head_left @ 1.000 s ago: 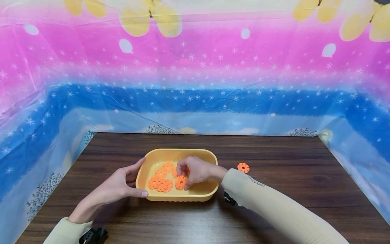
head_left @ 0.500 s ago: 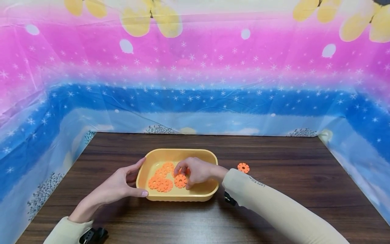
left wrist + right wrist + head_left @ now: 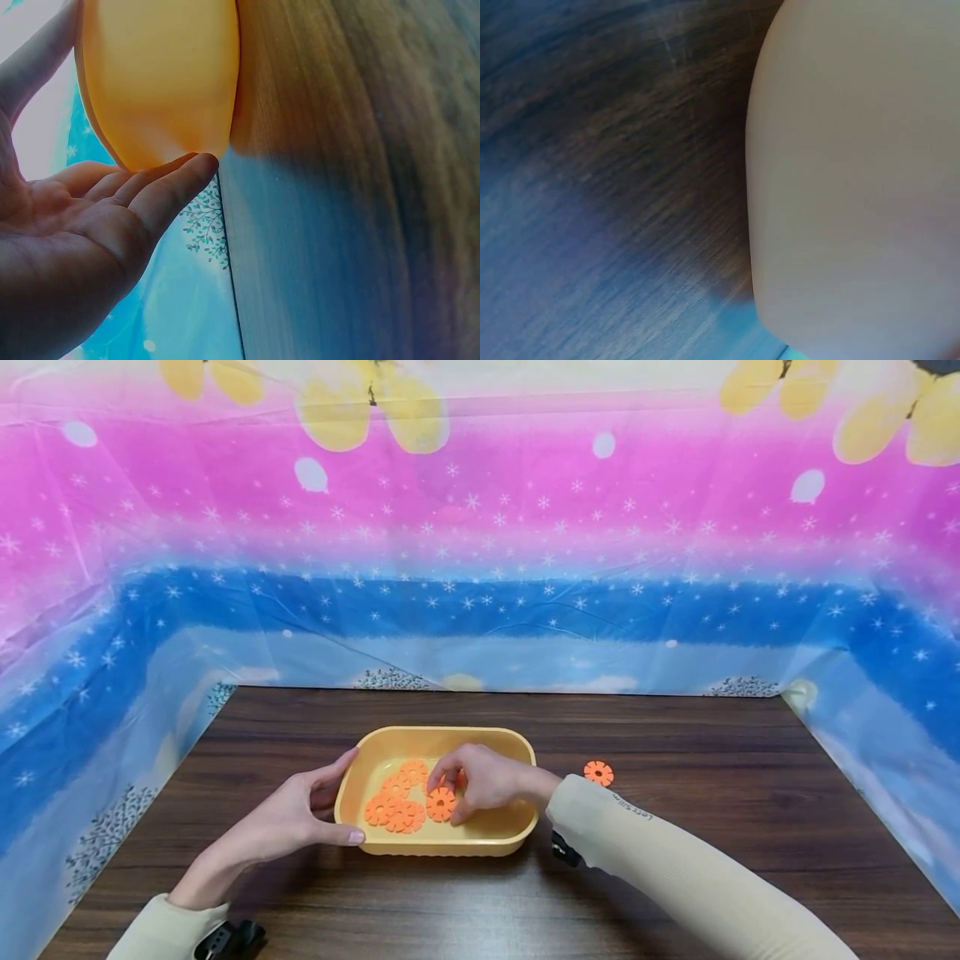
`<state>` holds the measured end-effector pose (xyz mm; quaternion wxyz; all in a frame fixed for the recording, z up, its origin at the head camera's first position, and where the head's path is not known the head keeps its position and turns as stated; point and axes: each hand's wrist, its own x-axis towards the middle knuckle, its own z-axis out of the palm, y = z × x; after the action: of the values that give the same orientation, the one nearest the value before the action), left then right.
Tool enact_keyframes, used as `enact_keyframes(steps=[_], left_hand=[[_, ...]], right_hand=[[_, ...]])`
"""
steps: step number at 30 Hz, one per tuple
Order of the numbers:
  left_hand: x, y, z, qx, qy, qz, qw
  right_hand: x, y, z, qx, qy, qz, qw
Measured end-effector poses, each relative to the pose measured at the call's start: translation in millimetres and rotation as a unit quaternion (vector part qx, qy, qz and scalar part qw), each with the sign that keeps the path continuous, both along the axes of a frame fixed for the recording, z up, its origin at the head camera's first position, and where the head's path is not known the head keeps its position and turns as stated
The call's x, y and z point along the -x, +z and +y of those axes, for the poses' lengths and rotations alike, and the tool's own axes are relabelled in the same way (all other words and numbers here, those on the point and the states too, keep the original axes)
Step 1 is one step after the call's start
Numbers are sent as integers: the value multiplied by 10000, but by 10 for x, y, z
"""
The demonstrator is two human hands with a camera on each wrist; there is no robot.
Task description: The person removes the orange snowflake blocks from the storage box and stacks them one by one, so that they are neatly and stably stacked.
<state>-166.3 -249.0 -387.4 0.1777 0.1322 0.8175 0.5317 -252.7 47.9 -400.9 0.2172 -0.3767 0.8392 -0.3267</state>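
A yellow plastic basin (image 3: 480,837) stands on the table with several orange notched interlocking discs (image 3: 395,810) lying flat in its left half. My left hand (image 3: 288,814) holds its left end, thumb at the front corner and fingers at the back one. In the left wrist view the fingers (image 3: 176,187) lie along the basin's wall (image 3: 161,75). My right hand (image 3: 487,785) reaches inside over the right rim and pinches one orange disc (image 3: 440,805) between thumb and index finger. More orange shows partly hidden behind those fingers. The basin's outer wall (image 3: 855,180) fills much of the right wrist view.
One more orange disc (image 3: 598,772) lies on the dark wooden table (image 3: 675,735), right of the basin and beyond the right sleeve. A pink and blue patterned cloth (image 3: 525,543) hangs around the table's back and sides.
The disc at my right fingertips has shifted slightly left inside the basin, the fingers moving a little with it. My left hand and the basin have stayed in place.
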Motion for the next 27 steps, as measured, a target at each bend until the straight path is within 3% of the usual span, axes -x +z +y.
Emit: enact_keyframes(steps=[13, 27], left_hand=[[7, -13, -12, -97, -61, 8, 9999], [4, -12, -14, -87, -74, 48, 9999]], right_hand=[[33, 94, 42, 654, -265, -358, 9969], [25, 256, 156, 1014, -520, -503, 9922]])
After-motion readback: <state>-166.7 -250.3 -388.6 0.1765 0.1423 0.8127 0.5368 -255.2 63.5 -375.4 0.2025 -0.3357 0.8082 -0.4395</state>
